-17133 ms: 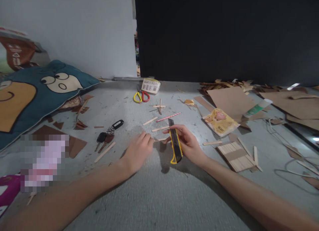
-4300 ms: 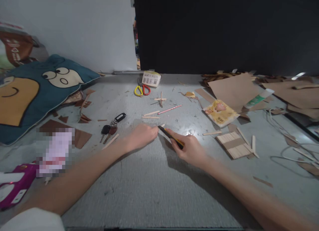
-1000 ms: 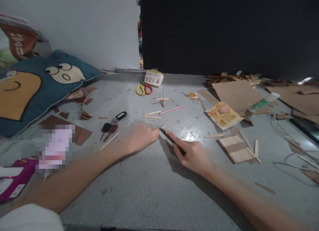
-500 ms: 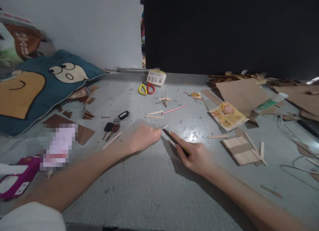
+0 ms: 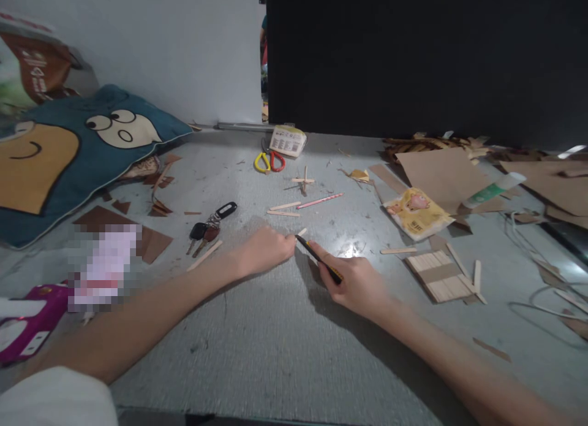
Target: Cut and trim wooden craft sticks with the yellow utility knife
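Note:
My left hand [image 5: 269, 249] is closed low over the table, its fingers pinching a wooden craft stick [image 5: 302, 232]. Only a short pale end of that stick shows past the fingertips; the fingers hide the rest. In my right hand [image 5: 356, 284] is a black and yellow utility knife [image 5: 331, 273], gripped with a finger along its top. The knife's front end meets the stick right beside the left fingertips. Whether the blade is cutting in cannot be seen. Just beyond lie loose craft sticks [image 5: 283, 214], a pink striped pencil [image 5: 320, 201] and crossed sticks [image 5: 303, 181].
Keys [image 5: 204, 231] and a purple glue gun [image 5: 34, 322] lie left, near a blue cushion [image 5: 133, 132]. Scissors [image 5: 270, 162] are at the back. Rightward are a banded stick bundle [image 5: 438, 276], a yellow packet [image 5: 418, 213], a glue stick [image 5: 493, 191], cardboard [image 5: 441, 174] and a cable [image 5: 519, 245].
The knife's front end has shifted slightly left, closer to my left fingertips, with my right hand following. My left hand stays nearly still. The whole view has moved a little.

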Demonstrator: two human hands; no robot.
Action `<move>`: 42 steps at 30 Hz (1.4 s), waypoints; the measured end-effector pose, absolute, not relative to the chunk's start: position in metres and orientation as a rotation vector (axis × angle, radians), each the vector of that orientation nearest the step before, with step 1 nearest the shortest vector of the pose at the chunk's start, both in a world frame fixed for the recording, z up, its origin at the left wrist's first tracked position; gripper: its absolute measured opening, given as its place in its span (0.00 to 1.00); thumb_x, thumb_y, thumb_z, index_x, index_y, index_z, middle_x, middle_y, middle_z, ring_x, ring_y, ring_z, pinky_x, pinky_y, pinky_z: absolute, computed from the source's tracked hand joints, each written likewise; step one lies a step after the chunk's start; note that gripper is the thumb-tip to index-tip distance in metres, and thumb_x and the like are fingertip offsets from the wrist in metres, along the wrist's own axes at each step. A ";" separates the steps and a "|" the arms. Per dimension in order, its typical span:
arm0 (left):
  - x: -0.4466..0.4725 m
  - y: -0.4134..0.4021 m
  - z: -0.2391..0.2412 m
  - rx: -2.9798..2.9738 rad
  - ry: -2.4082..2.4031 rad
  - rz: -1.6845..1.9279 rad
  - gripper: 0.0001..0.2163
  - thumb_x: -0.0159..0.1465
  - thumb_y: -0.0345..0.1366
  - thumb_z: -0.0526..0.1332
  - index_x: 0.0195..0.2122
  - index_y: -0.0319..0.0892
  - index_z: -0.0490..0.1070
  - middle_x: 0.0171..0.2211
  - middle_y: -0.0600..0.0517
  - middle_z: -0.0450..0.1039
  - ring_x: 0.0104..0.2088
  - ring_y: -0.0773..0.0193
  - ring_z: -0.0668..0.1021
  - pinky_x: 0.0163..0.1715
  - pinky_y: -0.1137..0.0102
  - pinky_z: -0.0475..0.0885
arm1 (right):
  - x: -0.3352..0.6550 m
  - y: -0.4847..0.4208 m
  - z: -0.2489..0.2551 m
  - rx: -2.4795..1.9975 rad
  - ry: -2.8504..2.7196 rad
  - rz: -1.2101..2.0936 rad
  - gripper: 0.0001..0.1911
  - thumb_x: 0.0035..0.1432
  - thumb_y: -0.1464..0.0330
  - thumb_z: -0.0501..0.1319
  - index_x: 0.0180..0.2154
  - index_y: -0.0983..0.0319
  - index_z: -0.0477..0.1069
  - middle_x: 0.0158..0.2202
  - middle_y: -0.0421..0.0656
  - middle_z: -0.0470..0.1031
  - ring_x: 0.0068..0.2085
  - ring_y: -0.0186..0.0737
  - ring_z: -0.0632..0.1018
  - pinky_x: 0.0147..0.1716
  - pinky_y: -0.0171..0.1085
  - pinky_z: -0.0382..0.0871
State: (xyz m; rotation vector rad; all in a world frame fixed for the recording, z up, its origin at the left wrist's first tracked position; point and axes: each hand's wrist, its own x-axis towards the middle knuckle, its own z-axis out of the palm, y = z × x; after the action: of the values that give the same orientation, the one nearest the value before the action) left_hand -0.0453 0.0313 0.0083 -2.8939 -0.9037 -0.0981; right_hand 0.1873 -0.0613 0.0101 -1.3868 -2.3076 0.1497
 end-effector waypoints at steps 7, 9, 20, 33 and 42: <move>-0.047 0.029 0.011 -2.907 -0.892 -0.190 0.15 0.70 0.29 0.50 0.34 0.37 0.77 0.21 0.46 0.73 0.22 0.57 0.77 0.25 0.66 0.67 | 0.184 -0.060 0.013 -1.388 -2.265 0.193 0.27 0.70 0.66 0.51 0.66 0.62 0.73 0.19 0.39 0.75 0.18 0.34 0.71 0.23 0.34 0.56; -0.045 0.028 0.015 -2.872 -0.927 -0.138 0.15 0.70 0.28 0.50 0.35 0.38 0.78 0.21 0.47 0.73 0.22 0.57 0.77 0.24 0.67 0.66 | 0.184 -0.062 0.011 -1.386 -2.234 0.209 0.27 0.71 0.66 0.51 0.66 0.62 0.72 0.18 0.38 0.73 0.17 0.33 0.69 0.22 0.33 0.56; -0.046 0.029 0.024 -2.944 -1.122 -0.134 0.15 0.73 0.33 0.53 0.37 0.40 0.79 0.22 0.48 0.76 0.22 0.59 0.77 0.29 0.68 0.67 | 0.185 -0.069 0.005 -1.347 -2.169 0.182 0.27 0.72 0.66 0.50 0.68 0.65 0.70 0.17 0.37 0.72 0.16 0.32 0.68 0.22 0.32 0.57; -0.045 0.027 0.032 -2.895 -1.134 0.067 0.16 0.75 0.35 0.51 0.39 0.39 0.79 0.26 0.46 0.79 0.24 0.59 0.77 0.28 0.68 0.63 | 0.184 -0.069 0.005 -1.389 -2.164 0.229 0.27 0.72 0.66 0.51 0.67 0.64 0.71 0.17 0.38 0.72 0.16 0.33 0.68 0.22 0.33 0.56; -0.047 0.026 0.031 -2.907 -1.112 0.085 0.14 0.75 0.35 0.53 0.39 0.39 0.78 0.26 0.48 0.79 0.24 0.60 0.78 0.29 0.68 0.64 | 0.184 -0.069 0.009 -1.398 -2.198 0.272 0.28 0.71 0.66 0.51 0.67 0.65 0.71 0.18 0.40 0.74 0.17 0.35 0.69 0.22 0.34 0.54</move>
State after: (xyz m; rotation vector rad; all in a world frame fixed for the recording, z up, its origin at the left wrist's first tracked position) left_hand -0.0474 0.0262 0.0314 -2.9073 -1.1121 0.0850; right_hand 0.1844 -0.0694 0.0089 -1.3977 -2.1981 0.2719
